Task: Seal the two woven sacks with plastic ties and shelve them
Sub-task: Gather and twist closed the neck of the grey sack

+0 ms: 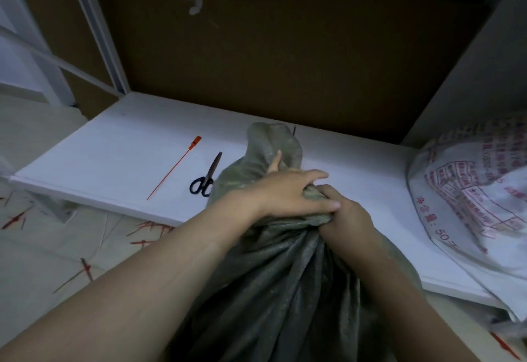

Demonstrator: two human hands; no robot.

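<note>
Our left hand [288, 195] lies wrapped over the gathered neck of the grey-green sack [285, 290], thumb up against the loose flap above. Our right hand [346, 217] clamps the same gather from the other side, fingers dug into the folds. Both are closed on the cloth and touch each other. The sack stands in front of us against the front edge of the low white shelf [114, 156], its mouth bunched, with no tie visible round the neck. To do this step well, we judge, we should twist the gather tight and low, leaving enough flap above that a tie cannot slip off. The right hand can then hold the clamp alone while the left goes for the tie. The orange plastic tie [174, 169] lies on the shelf to the left, near the black-handled scissors [206, 179]. Further right the white printed sack [470, 205] lies on the shelf; whether it is sealed we cannot tell. Red offcuts [85, 269] litter the floor [42, 139].
</note>
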